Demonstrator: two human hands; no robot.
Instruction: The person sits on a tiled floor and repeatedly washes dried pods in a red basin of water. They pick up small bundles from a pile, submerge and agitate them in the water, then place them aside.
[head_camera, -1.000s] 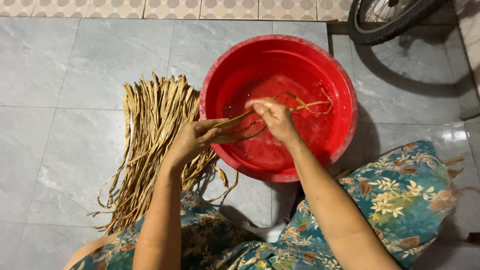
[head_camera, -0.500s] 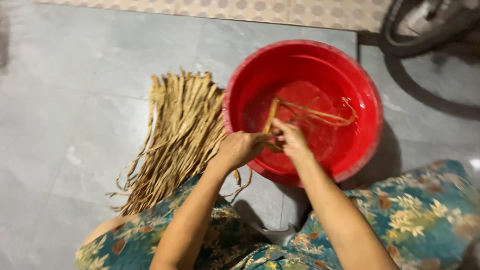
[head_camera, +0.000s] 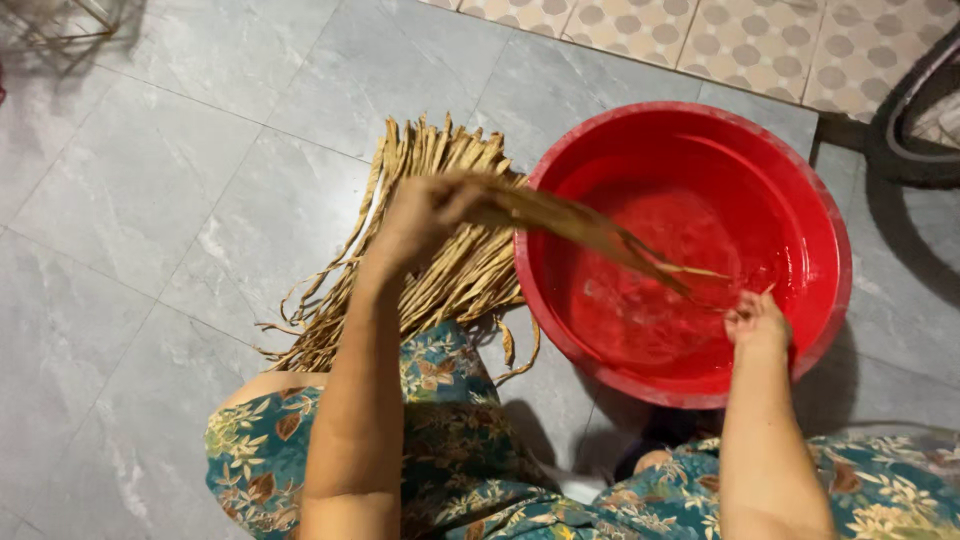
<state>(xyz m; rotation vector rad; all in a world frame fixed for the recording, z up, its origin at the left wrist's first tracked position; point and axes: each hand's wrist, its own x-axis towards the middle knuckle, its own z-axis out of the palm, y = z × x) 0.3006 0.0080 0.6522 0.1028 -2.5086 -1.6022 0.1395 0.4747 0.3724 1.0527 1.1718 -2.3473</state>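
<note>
Two bare hands work over a round red plastic basin (head_camera: 830, 250) set on a grey tiled floor (head_camera: 150, 200). The left hand (head_camera: 425, 210) is raised above the floor just left of the basin's rim, its fingers curled closed around one end of a long tan dried strip (head_camera: 590, 232), which runs from that fist down and to the right across the rim and into the basin. The strip is blurred along its length, and its thin far end reaches the shallow water (head_camera: 640, 310) near the right hand (head_camera: 757, 322). The right hand sits low inside the basin at its near right side, fingers loosely bent and partly spread; whether they pinch the strip's tip or only lie beside it cannot be told. A large bundle of the same dried strips (head_camera: 440, 270) lies flat on the floor directly left of the basin, fanned out, with its nearer end tucked against the person's knee and a few loose curls trailing away from it. The person crouches in teal floral-print clothing (head_camera: 450, 440). A band of patterned beige tiles (head_camera: 750, 40) runs along the top edge, and part of a dark tyre (head_camera: 900, 150) shows at the upper right.
</note>
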